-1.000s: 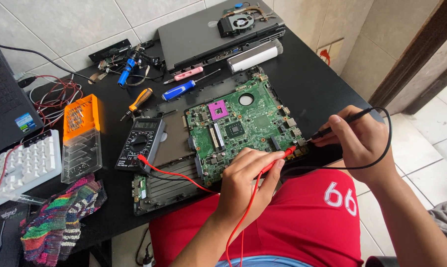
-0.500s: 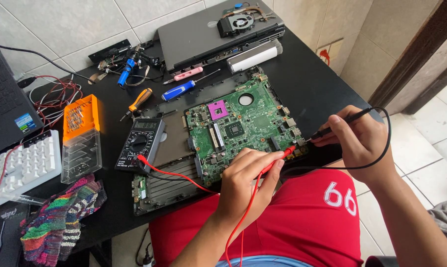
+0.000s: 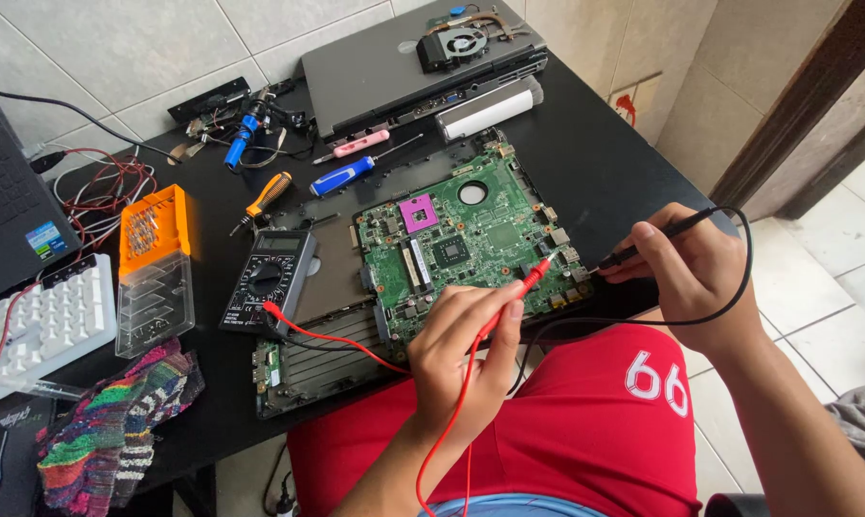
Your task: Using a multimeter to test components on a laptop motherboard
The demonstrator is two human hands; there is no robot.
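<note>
Left hand (image 3: 461, 349) pinching red probe (image 3: 526, 280), right hand (image 3: 696, 273) gripping black probe (image 3: 643, 244) at circuit board (image 3: 471, 239) edge — slipped tip likely bridging pins, shorting.

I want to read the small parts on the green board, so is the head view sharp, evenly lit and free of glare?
Head view: soft, even daylight, with only faint shadows under the left hand and right hand; the green board is sharp, with no motion blur; mild sheen on the black table, no strong glare; straight edges bow slightly toward the frame borders.
</note>
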